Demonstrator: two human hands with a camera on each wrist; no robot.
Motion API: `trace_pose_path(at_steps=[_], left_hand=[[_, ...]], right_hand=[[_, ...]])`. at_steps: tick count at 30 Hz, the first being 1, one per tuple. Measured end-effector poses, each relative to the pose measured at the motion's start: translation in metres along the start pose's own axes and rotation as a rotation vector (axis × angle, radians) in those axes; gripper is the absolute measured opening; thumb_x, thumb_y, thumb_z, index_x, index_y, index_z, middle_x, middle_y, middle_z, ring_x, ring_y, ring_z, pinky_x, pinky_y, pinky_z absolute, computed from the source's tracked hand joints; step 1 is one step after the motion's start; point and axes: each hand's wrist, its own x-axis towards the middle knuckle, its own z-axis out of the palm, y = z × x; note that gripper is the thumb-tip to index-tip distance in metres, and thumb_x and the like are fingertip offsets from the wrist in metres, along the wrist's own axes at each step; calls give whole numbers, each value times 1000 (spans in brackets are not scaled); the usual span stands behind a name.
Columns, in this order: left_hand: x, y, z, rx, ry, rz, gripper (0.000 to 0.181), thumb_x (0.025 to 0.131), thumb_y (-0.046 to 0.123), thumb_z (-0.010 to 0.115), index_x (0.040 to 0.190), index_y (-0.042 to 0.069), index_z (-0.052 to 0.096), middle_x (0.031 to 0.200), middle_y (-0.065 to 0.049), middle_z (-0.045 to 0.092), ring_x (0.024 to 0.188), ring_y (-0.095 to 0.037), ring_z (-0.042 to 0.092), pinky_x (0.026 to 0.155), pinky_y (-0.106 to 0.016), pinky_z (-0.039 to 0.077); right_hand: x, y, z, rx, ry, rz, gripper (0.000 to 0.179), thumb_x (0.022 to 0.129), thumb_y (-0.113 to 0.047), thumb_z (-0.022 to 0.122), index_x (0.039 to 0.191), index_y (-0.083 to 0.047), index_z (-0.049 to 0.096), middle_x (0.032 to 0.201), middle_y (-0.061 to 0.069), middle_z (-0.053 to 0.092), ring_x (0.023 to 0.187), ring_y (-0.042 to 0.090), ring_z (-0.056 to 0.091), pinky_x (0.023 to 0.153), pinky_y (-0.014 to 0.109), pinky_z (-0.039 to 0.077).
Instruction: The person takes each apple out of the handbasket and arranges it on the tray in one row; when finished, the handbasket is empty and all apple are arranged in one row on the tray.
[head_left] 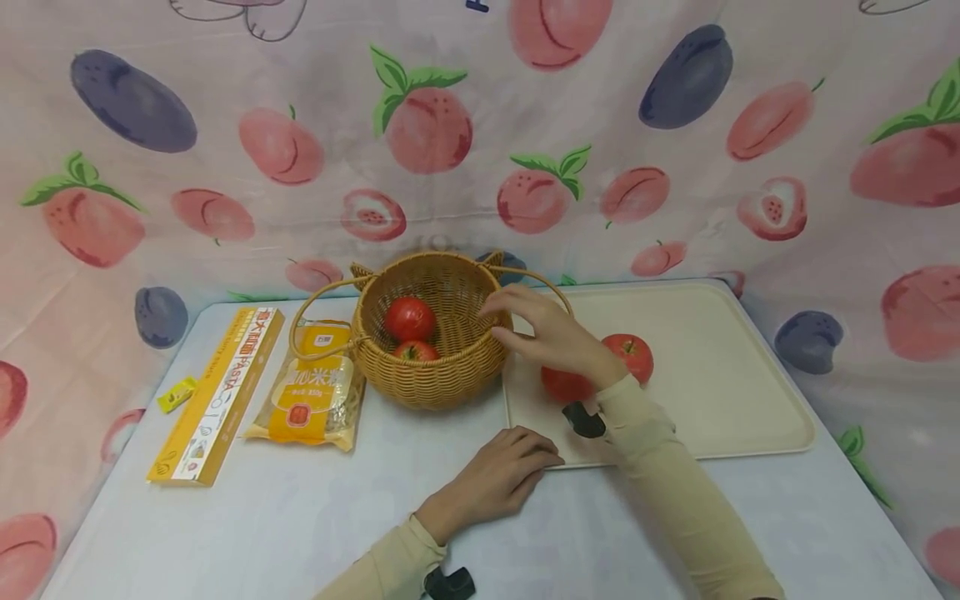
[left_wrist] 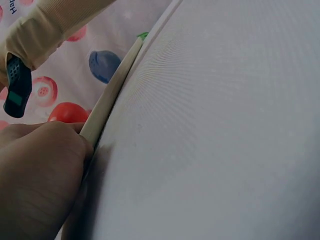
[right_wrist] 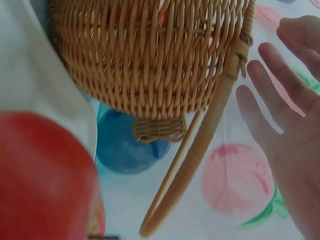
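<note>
My right hand [head_left: 551, 333] hovers at the right rim of a wicker basket [head_left: 427, 387], its fingers spread and relaxed with nothing between them. In the right wrist view the fingers [right_wrist: 280, 107] are apart beside the basket's handle [right_wrist: 200, 145]. Two red apples, an upper apple [head_left: 410, 318] and a lower apple [head_left: 416, 352], lie inside the basket. Under my right forearm, two more, a front apple [head_left: 564, 386] and a back apple [head_left: 632, 357], sit on a cream tray [head_left: 720, 375]. My left hand [head_left: 491, 475] pinches the tray's near left corner.
Left of the basket lie a yellow packet of noodles [head_left: 311, 387], a long pasta box [head_left: 217, 392] and a small yellow wrapped item [head_left: 177, 395]. The basket's left handle [head_left: 300, 321] overlaps the packet. A fruit-print cloth [head_left: 450, 200] hangs behind the white table [head_left: 300, 517].
</note>
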Motion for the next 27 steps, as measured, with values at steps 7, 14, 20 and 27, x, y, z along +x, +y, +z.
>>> trace_pose_path(at_steps=[7, 14, 20, 27], left_hand=[[-1, -1, 0, -19, -1, -8, 24, 95, 18, 53, 115, 23, 64, 119, 11, 57, 113, -6, 48, 97, -24, 41], [-1, -1, 1, -29, -3, -15, 24, 94, 18, 54, 115, 23, 64, 118, 11, 57, 113, -6, 48, 98, -25, 41], [-2, -1, 1, -12, -1, -6, 24, 94, 18, 54, 116, 23, 64, 119, 11, 57, 113, -6, 48, 97, -24, 41], [-2, -2, 1, -23, 13, 1, 24, 95, 18, 53, 116, 23, 63, 119, 11, 57, 114, -5, 47, 97, -24, 40]], right_hand=[[18, -3, 8, -42, -83, -19, 24, 92, -17, 60, 116, -14, 61, 116, 0, 59, 111, 13, 54, 92, 32, 47], [33, -1, 16, -52, -188, 14, 23, 93, -15, 57, 116, -13, 61, 115, 0, 59, 109, 13, 55, 93, 33, 47], [48, -3, 24, -44, -288, 51, 24, 95, -16, 54, 117, -12, 62, 116, -1, 58, 111, 13, 54, 96, 34, 46], [66, -2, 35, -46, -396, 34, 23, 94, -18, 56, 115, -15, 62, 114, -4, 59, 111, 10, 55, 98, 32, 45]])
